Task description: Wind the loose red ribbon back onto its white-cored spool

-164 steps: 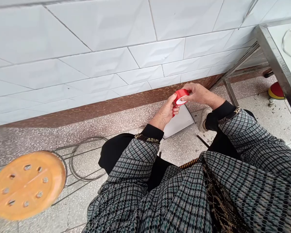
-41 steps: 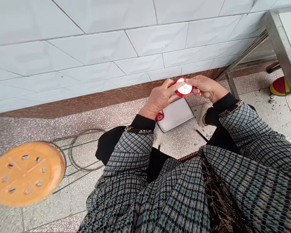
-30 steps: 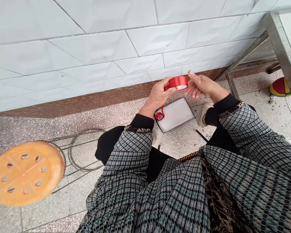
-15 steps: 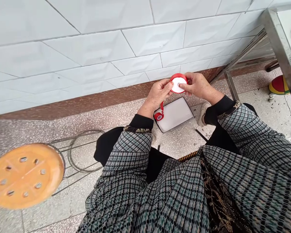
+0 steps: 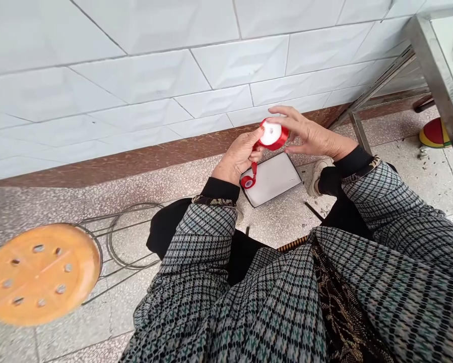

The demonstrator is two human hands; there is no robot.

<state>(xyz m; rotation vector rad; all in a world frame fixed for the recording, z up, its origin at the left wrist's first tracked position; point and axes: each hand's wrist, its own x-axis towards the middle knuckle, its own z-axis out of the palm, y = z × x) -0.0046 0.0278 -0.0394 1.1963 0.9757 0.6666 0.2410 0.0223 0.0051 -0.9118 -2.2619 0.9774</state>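
A roll of red ribbon with a white round face (image 5: 271,132) is pinched at its left edge by my left hand (image 5: 241,154). My right hand (image 5: 305,133) is on the other side, fingers spread; a fingertip overlaps the roll's upper rim, and I cannot tell whether it touches. From below my left hand a red strip runs down to a smaller red roll (image 5: 248,182). That small roll appears over the left end of a white rectangular board with dark edges (image 5: 275,179); whether it hangs or rests there I cannot tell.
An orange round stool (image 5: 41,272) with wire legs lies on its side at left. White wall tiles (image 5: 241,65) rise in front. A metal-framed table (image 5: 434,60) stands at right, with a red, yellow and green ball (image 5: 434,132) under it. Dark bits litter the floor.
My right hand has loosened from the ribbon roll and its fingers have spread. The roll has turned, showing more of its red side, and moved slightly left and down in my left hand.
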